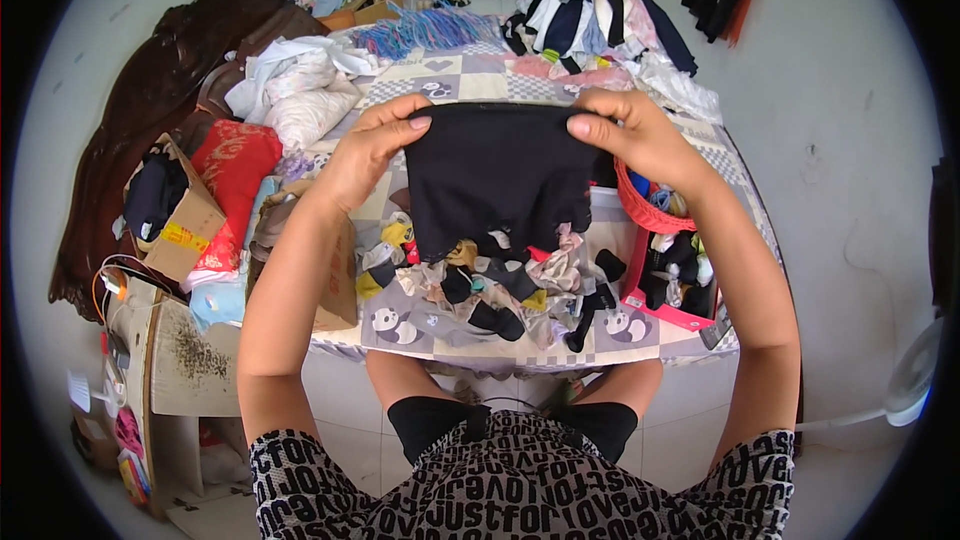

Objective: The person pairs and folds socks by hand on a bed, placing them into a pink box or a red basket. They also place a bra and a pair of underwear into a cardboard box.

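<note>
A piece of black cloth (500, 175), perhaps a garment, hangs stretched between my two hands above the bed. My left hand (378, 145) pinches its upper left corner between thumb and fingers. At the upper right corner my right hand (630, 135) grips it the same way. The cloth's top edge is taut and its lower part hangs in soft folds. Beneath and in front of it lies a loose pile of socks (495, 290) in black, grey, yellow and beige. The cloth hides part of that pile.
On the right stand a red basket (650, 205) and a pink box (680, 310) holding dark items. A cardboard box (185, 210) and red fabric (237, 165) are at the left. Heaped clothes (590, 15) cover the bed's far right. A fan (910, 375) stands at the right.
</note>
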### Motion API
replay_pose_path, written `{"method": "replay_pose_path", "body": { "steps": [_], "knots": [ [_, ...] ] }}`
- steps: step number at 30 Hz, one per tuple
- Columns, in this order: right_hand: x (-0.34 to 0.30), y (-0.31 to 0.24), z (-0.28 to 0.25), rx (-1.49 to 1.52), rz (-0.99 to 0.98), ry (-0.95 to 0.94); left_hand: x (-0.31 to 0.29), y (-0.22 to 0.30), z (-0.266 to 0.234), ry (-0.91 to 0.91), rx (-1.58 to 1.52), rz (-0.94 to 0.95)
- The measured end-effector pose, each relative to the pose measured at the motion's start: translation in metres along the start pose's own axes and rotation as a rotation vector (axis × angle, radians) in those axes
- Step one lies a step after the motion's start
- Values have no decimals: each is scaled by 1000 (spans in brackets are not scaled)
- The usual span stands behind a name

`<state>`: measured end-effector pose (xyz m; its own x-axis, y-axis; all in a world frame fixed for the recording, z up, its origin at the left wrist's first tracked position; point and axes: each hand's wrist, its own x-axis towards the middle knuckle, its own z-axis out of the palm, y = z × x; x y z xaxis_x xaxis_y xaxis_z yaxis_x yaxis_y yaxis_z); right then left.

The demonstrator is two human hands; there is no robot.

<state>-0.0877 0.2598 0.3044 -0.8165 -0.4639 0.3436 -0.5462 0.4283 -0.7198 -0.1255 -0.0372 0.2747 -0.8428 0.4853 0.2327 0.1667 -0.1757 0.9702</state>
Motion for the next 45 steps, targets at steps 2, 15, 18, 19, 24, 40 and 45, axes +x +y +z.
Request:
{"method": "replay_pose_path", "body": {
  "steps": [2, 15, 18, 19, 24, 40, 45],
  "knots": [
    [4, 2, -2, 103, 2, 72, 10, 0, -6, -35, 121, 49],
    [15, 14, 17, 839, 300, 319, -23, -166, 36, -173, 263, -445],
    [9, 10, 16, 848, 291, 316, -30, -165, 67, -168, -132, -664],
    [9, 8, 18, 853, 286, 319, -29, -174, 65, -157, -209, -697],
    [4, 14, 15, 834, 332, 397, -10, -185, 48, 19, -240, -512],
    [-36, 77, -2, 148, 594, 251, -1, -84, 6, 249, -273, -119],
    [-29, 54, 37, -201, 81, 170, 7, -79, 44, -165, 330, -112]
  ]
}}
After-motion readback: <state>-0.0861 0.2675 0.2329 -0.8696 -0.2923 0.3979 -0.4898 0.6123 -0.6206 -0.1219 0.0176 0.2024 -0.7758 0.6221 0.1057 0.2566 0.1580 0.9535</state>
